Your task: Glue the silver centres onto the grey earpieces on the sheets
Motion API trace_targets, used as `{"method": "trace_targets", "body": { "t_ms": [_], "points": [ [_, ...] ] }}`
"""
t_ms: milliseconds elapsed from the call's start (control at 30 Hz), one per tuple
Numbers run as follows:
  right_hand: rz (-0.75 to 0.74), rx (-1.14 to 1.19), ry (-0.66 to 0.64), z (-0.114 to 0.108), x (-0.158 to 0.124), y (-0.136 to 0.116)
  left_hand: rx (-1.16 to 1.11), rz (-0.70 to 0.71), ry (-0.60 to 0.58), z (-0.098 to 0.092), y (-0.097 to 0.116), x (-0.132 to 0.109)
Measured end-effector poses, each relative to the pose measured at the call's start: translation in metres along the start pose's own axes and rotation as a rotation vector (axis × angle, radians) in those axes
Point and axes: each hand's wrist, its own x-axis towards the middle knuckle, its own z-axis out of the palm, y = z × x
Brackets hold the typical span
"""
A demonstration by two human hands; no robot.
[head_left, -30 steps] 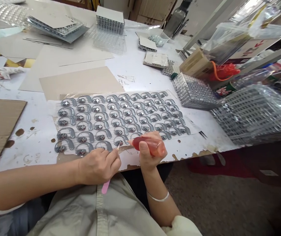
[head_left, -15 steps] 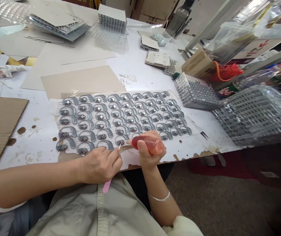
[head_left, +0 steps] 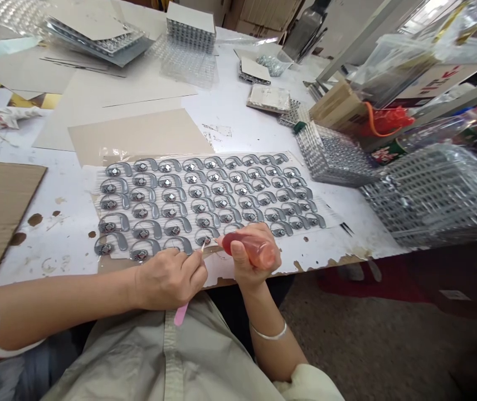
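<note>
A clear sheet [head_left: 205, 195] carrying several rows of grey hook-shaped pieces with shiny round centres lies on the white table [head_left: 67, 245]. My left hand [head_left: 169, 280] is closed round a thin pink-handled stick [head_left: 180, 316], its pale tip touching a piece in the sheet's near row. My right hand [head_left: 249, 253] grips a small reddish squeeze bottle [head_left: 249, 250] lying sideways, its nozzle pointing left at the same spot. Both hands sit at the table's near edge.
Brown cardboard [head_left: 0, 211] lies at the left and grey card sheets [head_left: 138, 133] behind the work. Stacks of clear blister trays [head_left: 332, 156] and wrapped trays [head_left: 434, 192] stand at the right. More tray stacks [head_left: 190, 28] and boxes are at the back. Brown stains [head_left: 34, 219] spot the table.
Almost nothing has moved: both hands stay at the same piece in the near row, and the view has only shifted slightly.
</note>
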Motion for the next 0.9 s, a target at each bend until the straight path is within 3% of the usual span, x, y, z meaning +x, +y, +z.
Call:
{"method": "trace_targets", "body": {
  "t_ms": [900],
  "points": [
    [-0.072, -0.058, 0.002, -0.0031, 0.0007, -0.002, -0.042, -0.017, -0.029, 0.0008, -0.002, -0.0007]
  ]
}}
